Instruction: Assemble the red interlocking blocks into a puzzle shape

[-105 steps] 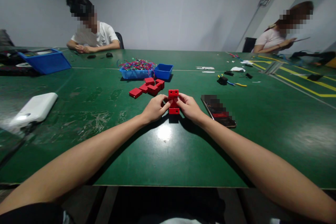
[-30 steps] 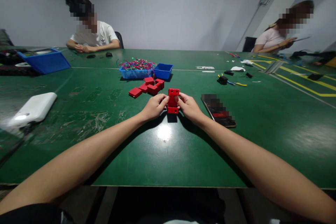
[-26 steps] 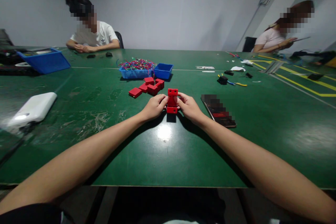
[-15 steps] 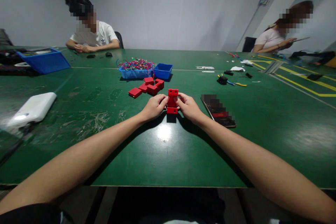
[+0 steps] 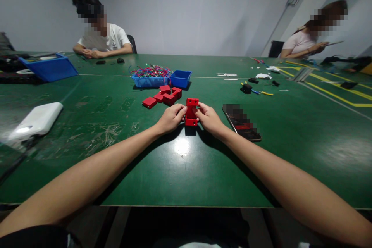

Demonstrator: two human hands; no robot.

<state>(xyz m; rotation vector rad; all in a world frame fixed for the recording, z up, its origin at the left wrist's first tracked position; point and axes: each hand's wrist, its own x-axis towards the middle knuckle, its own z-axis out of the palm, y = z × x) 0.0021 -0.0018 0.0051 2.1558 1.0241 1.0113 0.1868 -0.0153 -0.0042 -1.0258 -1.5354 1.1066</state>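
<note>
One red block sits pinched between left hand and right hand; red pieces lie beyond the left; handling it seems the current step; any next move calls for steadiness.

The single view comes from a camera worn on the person's head, placed above the near edge of the table and facing forward and down across it, so the near edge crosses low in the frame and the far edge high up, with the wall beyond. The forearms enter large from the lower corners, close to the lens, while the left hand and right hand sit mid-frame. It is wide enough to take in one seated person and another person along the far edge.
</note>
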